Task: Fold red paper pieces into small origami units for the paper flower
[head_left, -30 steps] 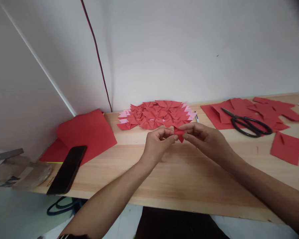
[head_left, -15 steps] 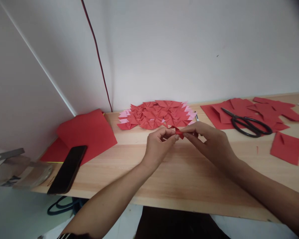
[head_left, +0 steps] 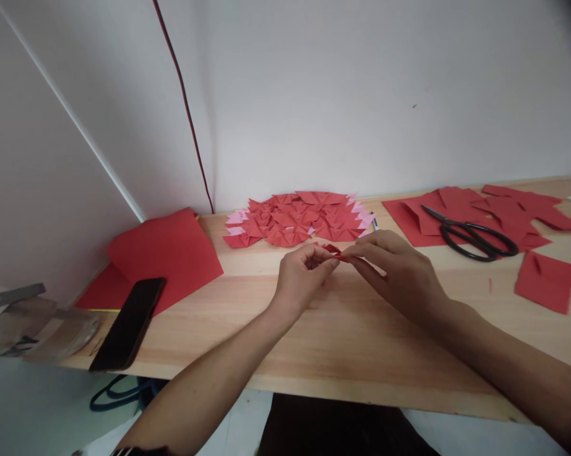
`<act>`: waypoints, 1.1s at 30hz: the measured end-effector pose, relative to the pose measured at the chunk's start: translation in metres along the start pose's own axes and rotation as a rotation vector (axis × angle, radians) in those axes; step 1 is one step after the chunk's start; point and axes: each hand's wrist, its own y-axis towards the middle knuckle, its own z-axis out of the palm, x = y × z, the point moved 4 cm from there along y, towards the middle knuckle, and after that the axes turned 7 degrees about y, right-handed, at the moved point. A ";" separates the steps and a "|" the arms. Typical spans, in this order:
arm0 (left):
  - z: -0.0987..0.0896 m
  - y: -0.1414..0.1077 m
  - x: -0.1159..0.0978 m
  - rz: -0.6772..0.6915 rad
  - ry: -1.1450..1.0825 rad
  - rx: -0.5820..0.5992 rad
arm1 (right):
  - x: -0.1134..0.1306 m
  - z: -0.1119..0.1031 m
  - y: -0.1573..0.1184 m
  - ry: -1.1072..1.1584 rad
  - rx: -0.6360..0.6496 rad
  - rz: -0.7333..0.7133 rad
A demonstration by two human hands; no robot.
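Observation:
A small folded piece of red paper [head_left: 335, 251] is pinched between both hands above the wooden table [head_left: 342, 354]. My left hand [head_left: 301, 272] is closed on its left side with thumb and fingers. From the right, my right hand [head_left: 399, 266] grips the other side with its fingertips. Fingers cover much of the piece, so its full shape is hidden. Just behind the hands lies a spread of folded red paper pieces [head_left: 295, 218], with pink folded pieces [head_left: 364, 212] at its edges.
Black-handled scissors [head_left: 475, 237] rest on red paper sheets [head_left: 409, 234] at the right. A cut red piece [head_left: 546, 285] lies nearer. On the left are a large red sheet [head_left: 171, 247], a dark phone [head_left: 130, 323] and a clear container [head_left: 52, 329]. A pen [head_left: 375, 222] lies behind my right hand.
Both hands have shifted very slightly left, and the red paper between them has turned, now looking thinner and flatter. The things on the table stay put.

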 end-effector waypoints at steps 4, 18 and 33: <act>-0.004 -0.007 -0.013 0.208 0.242 -0.127 | 0.000 0.001 0.000 0.043 0.029 0.044; -0.001 -0.006 -0.011 0.272 0.368 -0.101 | -0.003 0.007 -0.004 0.105 0.095 0.162; -0.003 -0.008 -0.011 0.242 0.339 -0.134 | -0.006 0.008 -0.004 0.141 0.146 0.242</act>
